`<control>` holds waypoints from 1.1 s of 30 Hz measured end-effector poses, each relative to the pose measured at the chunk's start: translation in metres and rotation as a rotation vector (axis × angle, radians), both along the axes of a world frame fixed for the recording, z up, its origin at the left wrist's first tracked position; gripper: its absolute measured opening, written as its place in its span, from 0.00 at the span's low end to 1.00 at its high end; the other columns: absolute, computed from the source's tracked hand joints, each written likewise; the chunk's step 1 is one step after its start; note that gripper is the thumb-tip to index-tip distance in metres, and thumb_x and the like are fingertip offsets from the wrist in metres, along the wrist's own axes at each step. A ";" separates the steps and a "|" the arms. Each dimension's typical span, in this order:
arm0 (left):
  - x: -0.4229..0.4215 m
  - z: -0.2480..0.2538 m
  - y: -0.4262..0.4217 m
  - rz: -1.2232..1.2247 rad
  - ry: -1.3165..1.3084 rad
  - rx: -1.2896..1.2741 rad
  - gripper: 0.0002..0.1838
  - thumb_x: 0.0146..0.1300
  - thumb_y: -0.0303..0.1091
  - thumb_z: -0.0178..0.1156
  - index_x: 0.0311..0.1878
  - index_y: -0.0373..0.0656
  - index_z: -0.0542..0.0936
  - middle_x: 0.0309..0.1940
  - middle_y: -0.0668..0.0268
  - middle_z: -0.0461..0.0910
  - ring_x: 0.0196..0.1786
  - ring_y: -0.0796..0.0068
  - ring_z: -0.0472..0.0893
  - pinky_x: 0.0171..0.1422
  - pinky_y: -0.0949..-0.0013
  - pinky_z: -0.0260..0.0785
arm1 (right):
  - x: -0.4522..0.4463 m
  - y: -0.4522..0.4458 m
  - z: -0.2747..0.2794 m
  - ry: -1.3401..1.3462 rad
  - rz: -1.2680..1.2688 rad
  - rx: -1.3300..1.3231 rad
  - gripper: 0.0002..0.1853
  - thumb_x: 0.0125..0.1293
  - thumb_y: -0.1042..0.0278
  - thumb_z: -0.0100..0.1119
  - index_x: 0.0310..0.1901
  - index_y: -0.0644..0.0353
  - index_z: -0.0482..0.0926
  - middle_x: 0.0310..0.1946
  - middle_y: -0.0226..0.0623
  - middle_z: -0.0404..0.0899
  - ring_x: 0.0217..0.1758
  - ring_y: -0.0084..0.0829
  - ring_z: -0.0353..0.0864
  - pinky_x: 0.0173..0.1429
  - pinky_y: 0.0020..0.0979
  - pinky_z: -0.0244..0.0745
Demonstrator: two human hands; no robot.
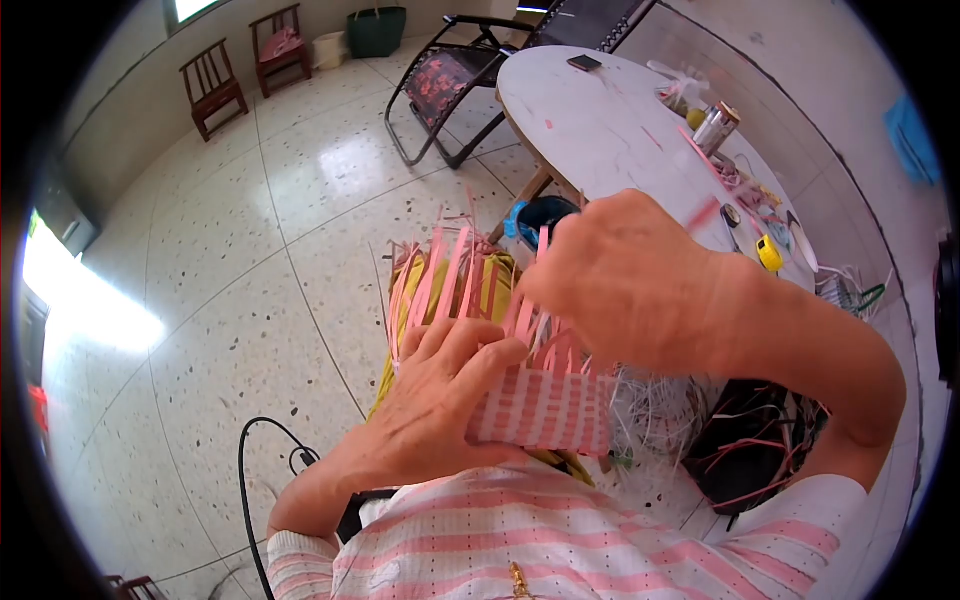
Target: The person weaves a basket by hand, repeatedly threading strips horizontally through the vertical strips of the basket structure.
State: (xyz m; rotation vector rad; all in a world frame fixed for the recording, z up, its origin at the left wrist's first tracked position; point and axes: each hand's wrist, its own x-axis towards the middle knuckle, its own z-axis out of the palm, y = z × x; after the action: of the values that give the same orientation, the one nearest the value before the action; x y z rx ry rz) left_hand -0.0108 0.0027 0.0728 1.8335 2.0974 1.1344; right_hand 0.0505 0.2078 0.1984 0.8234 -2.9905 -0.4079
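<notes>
A woven piece in pink and white checks [545,412] lies across the lap, with loose pink strips [455,280] fanning out from its far edge over a yellow cloth [497,285]. My left hand [435,390] rests on the left part of the weave, its fingers bent over the strips and holding them down. Above the right part of the strips, my right hand [625,275] is closed, knuckles up, with its fingertips pinched at the strips; the exact strip between them is hidden.
At the right stands a white table [600,120] with a tape measure [768,252], a can [716,128] and pink strips. Below it are white strips [660,410] and a black bag [735,470]. A folding chair [440,85] and small wooden chairs [212,90] stand farther back.
</notes>
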 end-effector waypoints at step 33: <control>0.015 0.019 0.017 -0.060 0.090 -0.081 0.47 0.39 0.41 0.85 0.67 0.50 0.74 0.61 0.61 0.70 0.68 0.53 0.67 0.75 0.51 0.54 | 0.072 0.050 -0.039 -0.528 -0.448 -1.038 0.05 0.69 0.73 0.63 0.42 0.64 0.83 0.35 0.37 0.86 0.39 0.31 0.86 0.41 0.32 0.77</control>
State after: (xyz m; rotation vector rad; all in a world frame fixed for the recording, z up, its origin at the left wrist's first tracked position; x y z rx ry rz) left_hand 0.0045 0.0193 0.0917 1.9307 2.0869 0.9561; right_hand 0.1225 0.2581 0.1593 0.1441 -3.0760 1.4497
